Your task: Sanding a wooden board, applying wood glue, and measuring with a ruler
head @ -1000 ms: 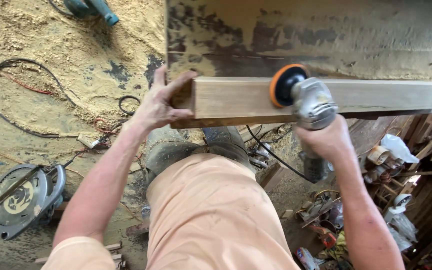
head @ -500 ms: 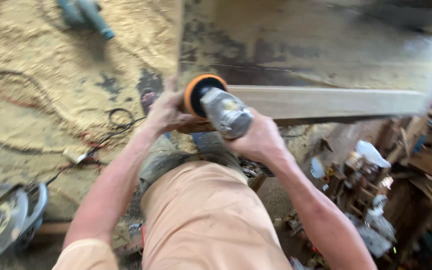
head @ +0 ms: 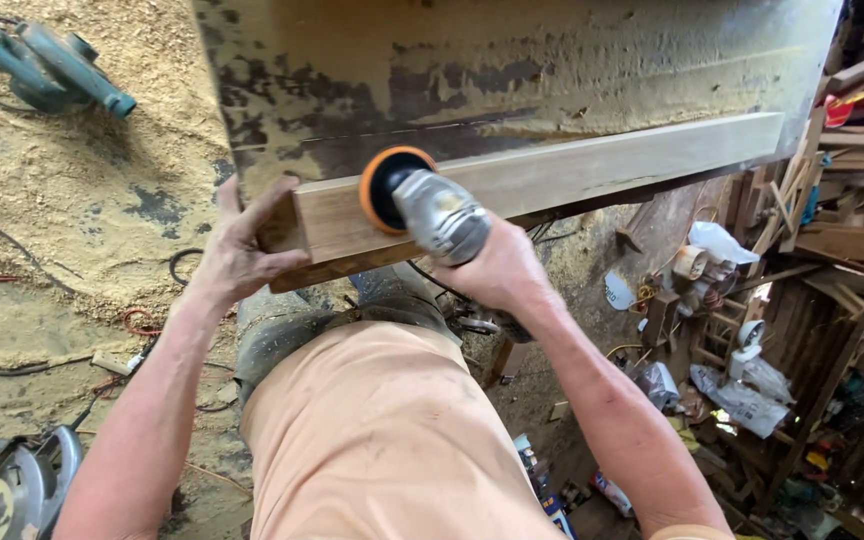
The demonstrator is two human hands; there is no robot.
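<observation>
down at lower left, a circular saw (head: 2,495) parked on the sawdust floor (head: 72,220), out of the way. left of centre, left hand (head: 242,250) clamped over the end of the plank (head: 552,175), fingers curled round it, bracing it against the push. centre, right hand (head: 492,270) wrapped tight round the grinder (head: 432,205), orange disc (head: 384,185) pressed flat to the plank's face. behind, a worn board (head: 512,60) backing it.
</observation>
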